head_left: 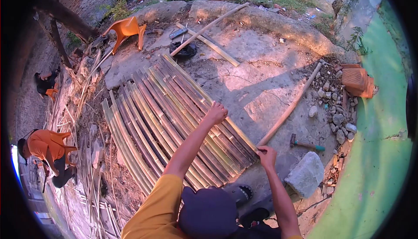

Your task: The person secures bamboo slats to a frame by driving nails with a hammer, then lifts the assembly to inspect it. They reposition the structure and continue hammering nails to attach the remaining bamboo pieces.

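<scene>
Beneath my arms lies a row of split bamboo slats [152, 117], side by side on the ground, green and brown. My left hand [216, 113] is closed over the outermost bamboo slat [239, 133], about midway along it. At the near end of that same slat, the fingers of my right hand [267, 156] are pinched on its tip. A wooden pole [292, 103] rests on the concrete, its lower end close to my right hand. Right of this hand lies a hammer [308, 145] with a green-ended handle.
A big stone [306, 174] sits near my right forearm, with rubble [337, 119] along the green wall [379, 121]. Another pole [209, 29], a black bag [183, 50] and an orange chair [126, 31] stand farther off. A person in orange [43, 145] sits at left.
</scene>
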`<state>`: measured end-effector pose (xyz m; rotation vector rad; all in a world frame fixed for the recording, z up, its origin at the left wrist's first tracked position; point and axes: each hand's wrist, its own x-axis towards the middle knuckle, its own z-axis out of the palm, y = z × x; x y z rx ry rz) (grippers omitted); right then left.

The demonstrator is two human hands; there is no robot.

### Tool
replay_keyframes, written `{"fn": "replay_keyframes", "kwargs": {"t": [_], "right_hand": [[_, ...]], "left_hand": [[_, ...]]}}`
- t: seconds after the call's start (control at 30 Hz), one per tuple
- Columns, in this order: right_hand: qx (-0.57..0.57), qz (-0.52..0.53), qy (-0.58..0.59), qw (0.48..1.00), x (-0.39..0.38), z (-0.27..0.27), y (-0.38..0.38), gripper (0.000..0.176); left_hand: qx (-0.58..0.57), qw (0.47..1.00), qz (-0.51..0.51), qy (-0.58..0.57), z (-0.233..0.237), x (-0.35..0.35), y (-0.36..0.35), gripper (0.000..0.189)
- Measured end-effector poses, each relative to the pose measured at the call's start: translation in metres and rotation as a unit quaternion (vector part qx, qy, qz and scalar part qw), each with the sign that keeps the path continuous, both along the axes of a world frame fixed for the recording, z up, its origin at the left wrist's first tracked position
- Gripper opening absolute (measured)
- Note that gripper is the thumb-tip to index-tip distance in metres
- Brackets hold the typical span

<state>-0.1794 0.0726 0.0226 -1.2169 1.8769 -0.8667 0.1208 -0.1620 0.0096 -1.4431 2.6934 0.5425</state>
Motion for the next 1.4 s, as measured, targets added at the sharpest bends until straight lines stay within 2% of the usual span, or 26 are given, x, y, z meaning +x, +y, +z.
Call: {"fn": "replay_keyframes", "kwargs": {"t": [0.23, 0.5, 1.4], "right_hand": [[-0.009, -0.039, -0.026, 0.999, -0.001, -0.005, 0.001, 0.025], [0.022, -0.012, -0.02, 0.999, -0.003, -0.003, 0.0, 0.024], [0.047, -0.031, 0.003, 0.998, -0.001, -0.005, 0.001, 0.022]], "left_hand": [[0.002, 0.999, -0.028, 0.018, 0.002, 0.003, -0.003, 0.023], [-0.044, 0.999, -0.021, 0.014, -0.001, 0.005, 0.001, 0.022], [-0.016, 1.0, -0.012, -0.004, 0.008, 0.001, 0.003, 0.028]]}}
